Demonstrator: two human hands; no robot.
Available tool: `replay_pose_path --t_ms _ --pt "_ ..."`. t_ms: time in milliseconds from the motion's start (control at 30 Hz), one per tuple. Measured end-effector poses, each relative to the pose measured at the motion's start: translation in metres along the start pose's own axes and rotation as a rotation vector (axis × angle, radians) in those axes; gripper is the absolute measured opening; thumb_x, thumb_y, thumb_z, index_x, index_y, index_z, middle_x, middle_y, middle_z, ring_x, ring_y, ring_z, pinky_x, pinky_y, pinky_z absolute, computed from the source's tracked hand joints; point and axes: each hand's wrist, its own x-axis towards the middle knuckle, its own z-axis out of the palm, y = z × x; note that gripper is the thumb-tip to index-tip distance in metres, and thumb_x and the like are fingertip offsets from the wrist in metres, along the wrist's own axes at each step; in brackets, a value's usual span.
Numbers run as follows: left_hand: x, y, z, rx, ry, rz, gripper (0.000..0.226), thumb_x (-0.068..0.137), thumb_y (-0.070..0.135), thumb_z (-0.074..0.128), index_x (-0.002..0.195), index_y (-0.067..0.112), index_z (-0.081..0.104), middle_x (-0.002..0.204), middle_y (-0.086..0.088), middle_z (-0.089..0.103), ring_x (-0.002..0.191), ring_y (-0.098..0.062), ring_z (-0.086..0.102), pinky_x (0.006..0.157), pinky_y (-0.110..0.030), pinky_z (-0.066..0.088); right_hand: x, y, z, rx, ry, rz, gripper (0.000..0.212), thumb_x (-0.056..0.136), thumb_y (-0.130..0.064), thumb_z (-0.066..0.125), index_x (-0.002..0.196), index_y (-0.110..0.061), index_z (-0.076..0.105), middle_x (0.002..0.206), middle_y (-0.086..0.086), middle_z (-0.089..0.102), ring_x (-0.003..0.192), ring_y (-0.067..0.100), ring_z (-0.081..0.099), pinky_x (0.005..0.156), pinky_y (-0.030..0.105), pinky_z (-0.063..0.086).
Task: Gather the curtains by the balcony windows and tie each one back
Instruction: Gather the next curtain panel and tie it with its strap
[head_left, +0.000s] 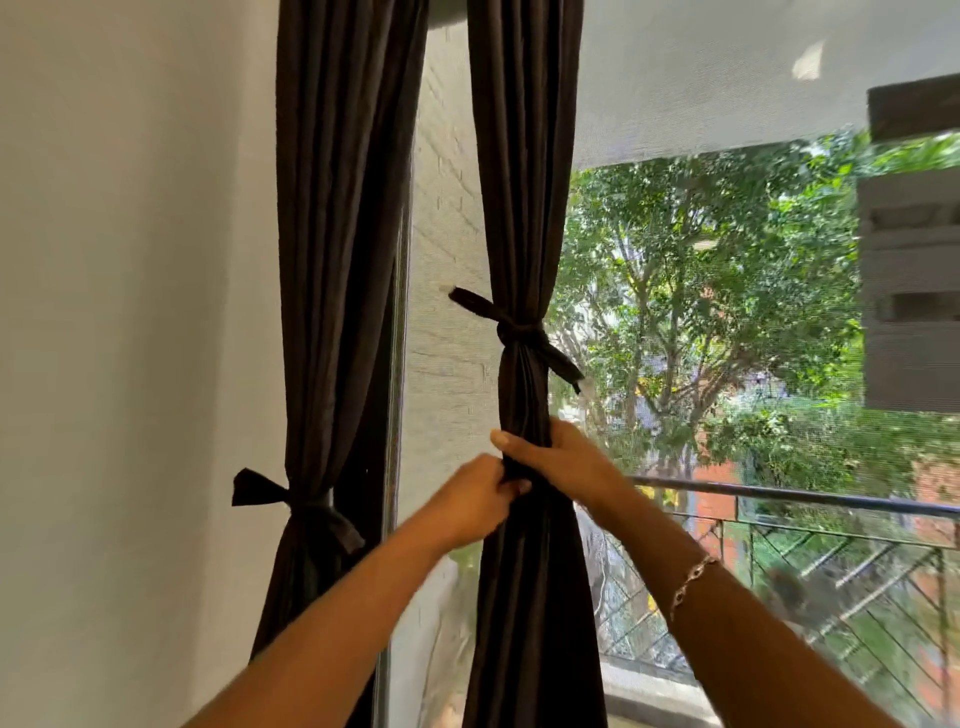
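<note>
Two dark brown curtains hang by the window. The left curtain (332, 249) is gathered and bound low down by a knotted tie (306, 506). The right curtain (522, 208) is gathered and bound by a knotted tie (519, 332) whose ends stick out to both sides. Below that knot my right hand (561, 457) grips the bunched right curtain, thumb across its front. My left hand (475, 499) pinches the same curtain's fabric just under the right hand.
A white wall (130, 312) stands at the left. A mesh screen (727, 78) covers the window, with a dark frame post (395, 415) between the curtains. Outside are a balcony railing (805, 499), trees and a building.
</note>
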Motion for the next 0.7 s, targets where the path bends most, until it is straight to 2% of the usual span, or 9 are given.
replay_pose_path --t_ms 100,200,233,267,300,367,433,533,700 --pt "0.003 -0.008 0.01 0.141 0.087 -0.047 0.026 0.098 0.015 0.039 0.111 -0.001 0.055 0.106 -0.023 0.063 0.096 -0.038 0.06 0.069 -0.033 0.046 -0.004 0.011 0.012 -0.084 0.072 -0.013 0.027 0.091 -0.034 0.055 0.09 -0.009 0.062 0.084 0.009 0.064 0.084 0.025 0.064 0.078 0.036 0.05" --pt "0.001 -0.016 -0.004 0.138 0.014 -0.049 0.031 0.097 0.031 0.043 0.094 0.003 0.056 0.08 -0.012 0.06 0.077 -0.027 0.059 0.051 -0.019 0.037 -0.012 0.021 0.011 -0.035 0.036 0.039 0.024 0.09 -0.032 0.056 0.094 -0.011 0.067 0.091 0.007 0.069 0.088 0.024 0.068 0.085 0.038 0.053" --pt "0.004 -0.016 -0.013 0.162 -0.016 -0.04 0.039 0.094 0.041 0.045 0.103 0.005 0.057 0.087 -0.009 0.061 0.081 -0.022 0.059 0.057 -0.016 0.04 -0.012 0.02 0.007 0.002 0.026 0.056 0.023 0.088 -0.034 0.058 0.095 -0.014 0.068 0.094 0.006 0.071 0.089 0.022 0.069 0.088 0.04 0.054" --pt "0.008 -0.015 -0.025 0.188 -0.022 -0.031 0.054 0.091 0.049 0.045 0.124 0.007 0.051 0.108 -0.011 0.061 0.098 -0.022 0.059 0.072 -0.017 0.044 -0.009 0.017 0.001 0.017 0.04 0.055 0.026 0.086 -0.036 0.06 0.097 -0.014 0.068 0.097 0.006 0.071 0.091 0.02 0.069 0.09 0.041 0.053" --pt "0.013 -0.013 -0.036 0.198 0.015 -0.023 0.074 0.087 0.056 0.045 0.142 0.009 0.03 0.132 -0.013 0.051 0.119 -0.024 0.051 0.089 -0.024 0.042 -0.004 0.013 -0.006 0.008 0.083 0.034 0.032 0.085 -0.038 0.06 0.102 -0.013 0.067 0.102 0.007 0.07 0.094 0.02 0.067 0.091 0.042 0.052" --pt "0.023 0.001 -0.061 0.151 0.186 0.068 0.097 0.081 0.061 0.047 0.149 0.012 -0.002 0.153 -0.014 0.022 0.139 -0.025 0.028 0.108 -0.032 0.03 0.014 -0.001 -0.02 -0.055 0.242 -0.055 0.038 0.085 -0.039 0.06 0.114 -0.014 0.062 0.115 0.007 0.063 0.101 0.02 0.061 0.09 0.039 0.05" --pt "0.038 0.019 -0.088 0.13 0.362 0.214 0.098 0.08 0.059 0.051 0.149 0.012 -0.002 0.157 -0.01 0.011 0.143 -0.021 0.016 0.113 -0.03 0.02 0.035 -0.023 -0.034 -0.132 0.444 -0.157 0.04 0.087 -0.035 0.059 0.123 -0.018 0.055 0.123 0.007 0.055 0.104 0.021 0.057 0.088 0.035 0.047" --pt "0.06 0.046 -0.122 0.108 0.487 0.284 0.1 0.08 0.058 0.053 0.148 0.011 -0.002 0.157 -0.007 0.006 0.144 -0.02 0.012 0.114 -0.03 0.016 0.066 -0.06 -0.05 -0.227 0.624 -0.316 0.05 0.089 -0.03 0.059 0.133 -0.014 0.044 0.133 0.01 0.048 0.116 0.026 0.051 0.098 0.043 0.043" --pt "0.089 0.081 -0.157 0.025 0.533 0.395 0.106 0.076 0.057 0.06 0.148 0.014 -0.004 0.158 -0.006 0.004 0.145 -0.019 0.01 0.113 -0.03 0.016 0.115 -0.132 -0.075 -0.244 0.577 -0.429 0.062 0.089 -0.043 0.054 0.141 -0.014 0.036 0.143 0.009 0.042 0.13 0.025 0.043 0.106 0.043 0.038"
